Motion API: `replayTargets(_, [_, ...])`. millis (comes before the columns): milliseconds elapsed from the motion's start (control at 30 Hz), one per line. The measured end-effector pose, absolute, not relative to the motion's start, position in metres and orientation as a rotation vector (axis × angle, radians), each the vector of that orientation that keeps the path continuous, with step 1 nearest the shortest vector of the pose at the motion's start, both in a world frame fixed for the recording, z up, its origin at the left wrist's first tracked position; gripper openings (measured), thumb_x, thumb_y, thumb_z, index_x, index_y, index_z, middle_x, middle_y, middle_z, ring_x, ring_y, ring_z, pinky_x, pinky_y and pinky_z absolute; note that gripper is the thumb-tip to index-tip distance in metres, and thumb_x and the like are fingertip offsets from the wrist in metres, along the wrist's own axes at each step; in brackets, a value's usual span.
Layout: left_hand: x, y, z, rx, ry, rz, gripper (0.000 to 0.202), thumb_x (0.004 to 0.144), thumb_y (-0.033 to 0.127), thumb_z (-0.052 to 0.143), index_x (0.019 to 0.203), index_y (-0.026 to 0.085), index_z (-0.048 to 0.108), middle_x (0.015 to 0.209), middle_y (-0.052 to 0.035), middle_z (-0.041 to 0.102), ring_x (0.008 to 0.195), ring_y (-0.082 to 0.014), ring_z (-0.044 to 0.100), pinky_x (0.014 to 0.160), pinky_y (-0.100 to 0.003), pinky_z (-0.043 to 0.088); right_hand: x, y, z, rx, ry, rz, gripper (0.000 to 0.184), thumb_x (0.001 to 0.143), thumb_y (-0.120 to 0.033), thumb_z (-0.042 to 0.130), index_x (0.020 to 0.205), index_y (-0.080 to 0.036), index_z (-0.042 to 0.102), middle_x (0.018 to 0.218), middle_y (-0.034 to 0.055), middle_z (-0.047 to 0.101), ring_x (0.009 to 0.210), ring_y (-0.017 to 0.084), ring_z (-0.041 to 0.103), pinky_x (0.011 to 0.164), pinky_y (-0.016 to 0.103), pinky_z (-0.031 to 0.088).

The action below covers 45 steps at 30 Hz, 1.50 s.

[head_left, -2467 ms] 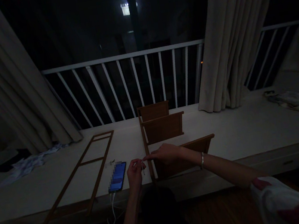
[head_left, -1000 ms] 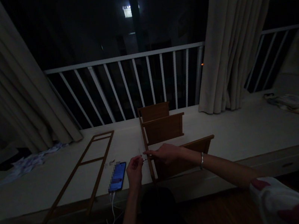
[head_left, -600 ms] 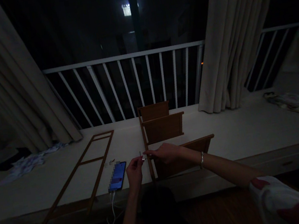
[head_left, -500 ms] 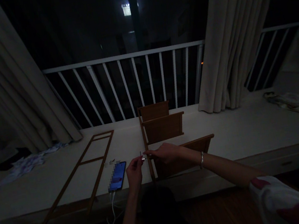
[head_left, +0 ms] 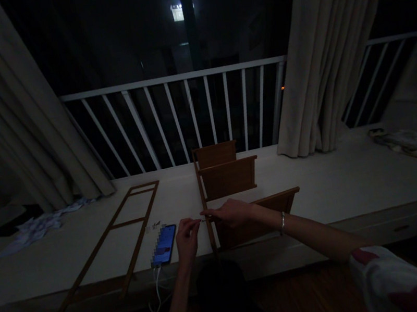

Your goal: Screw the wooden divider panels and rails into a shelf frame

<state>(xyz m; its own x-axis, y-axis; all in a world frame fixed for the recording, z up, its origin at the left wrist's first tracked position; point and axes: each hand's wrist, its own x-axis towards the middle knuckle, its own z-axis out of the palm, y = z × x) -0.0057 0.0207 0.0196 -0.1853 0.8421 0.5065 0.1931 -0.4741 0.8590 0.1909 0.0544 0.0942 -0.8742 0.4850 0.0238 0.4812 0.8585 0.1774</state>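
While the wooden rack (head_left: 229, 179) stands on the window ledge (head_left: 338, 177), its near end at the front edge and its far end by the back edge, both hands work at its left rail (head_left: 202, 194). The left hand (head_left: 188, 235) pinches a small piece (head_left: 203, 220) between thumb and finger, just beside that rail; the piece is too small to make out. The right hand (head_left: 233, 212) lies over the near panel, index finger extended to the rail; whether its other fingers grip anything, I cannot tell. Left of the hands, a lit phone (head_left: 167, 244) lies near the front edge, a white cable (head_left: 158, 290) dropping over it. Farther left, a wooden frame (head_left: 127, 223) overhangs the same edge.
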Motion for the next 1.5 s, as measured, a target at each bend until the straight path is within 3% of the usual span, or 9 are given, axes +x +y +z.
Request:
replayTargets(100, [-0.004,0.022,0.020,1.553,1.170,1.735,0.014,0.065,0.030,0.058,0.073,0.020,0.065,0.087,-0.0038,0.057,0.086,-0.0156,0.052,0.078,-0.028,0.041,0.191,0.054,0.095,0.769,2.994,0.292,0.075,0.073,-0.026,0.048,0.131,-0.024,0.001,0.090,0.0071,0.062,0.075,0.020,0.058,0.057,0.024,0.036])
replayTargets(267, [-0.002,0.024,0.017,1.498,1.170,1.677,0.017,0.066,0.031,0.057,0.074,0.018,0.064,0.078,-0.0037,0.061,0.080,-0.0160,0.055,0.078,-0.030,0.041,0.190,0.054,0.097,0.753,3.003,0.291,0.078,0.071,-0.025,0.049,0.131,-0.024,-0.001,0.094,0.0072,0.061,0.074,0.019,0.058,0.056,0.023,0.035])
replayTargets(600, [-0.001,0.016,0.022,1.387,1.233,1.597,0.025,0.066,0.033,0.058,0.083,0.015,0.060,0.063,-0.0013,0.061,0.055,-0.0124,0.058,0.054,-0.023,0.044,0.189,0.052,0.099,0.802,2.968,0.269,0.079,0.070,-0.022,0.050,0.131,-0.022,0.001,0.096,0.0084,0.060,0.077,0.020,0.058,0.059,0.024,0.036])
replayTargets(1000, [0.003,0.022,0.016,1.017,1.044,1.557,0.028,0.061,0.035,0.063,0.075,0.014,0.051,0.052,0.0027,0.055,0.042,-0.0059,0.047,0.044,-0.017,0.035,0.190,0.051,0.100,0.803,2.943,0.287,0.077,0.070,-0.023,0.050,0.131,-0.023,0.003,0.092,0.0070,0.062,0.075,0.019,0.058,0.058,0.023,0.036])
replayTargets(1300, [0.003,0.021,0.017,0.869,0.889,1.485,0.024,0.063,0.030,0.062,0.078,0.015,0.050,0.057,0.0035,0.053,0.045,-0.0032,0.047,0.044,-0.015,0.035,0.189,0.050,0.102,0.766,2.959,0.248,0.075,0.070,-0.020,0.048,0.131,-0.026,0.006,0.096,0.0063,0.060,0.078,0.018,0.057,0.059,0.023,0.036])
replayTargets(1500, [0.007,0.016,0.015,0.702,0.857,1.511,0.021,0.062,0.024,0.063,0.077,0.018,0.049,0.061,0.0047,0.053,0.049,-0.0025,0.050,0.048,-0.013,0.041,0.189,0.046,0.107,0.700,2.995,0.255,0.073,0.070,-0.017,0.045,0.130,-0.032,0.007,0.111,0.0044,0.053,0.079,0.018,0.056,0.055,0.022,0.035])
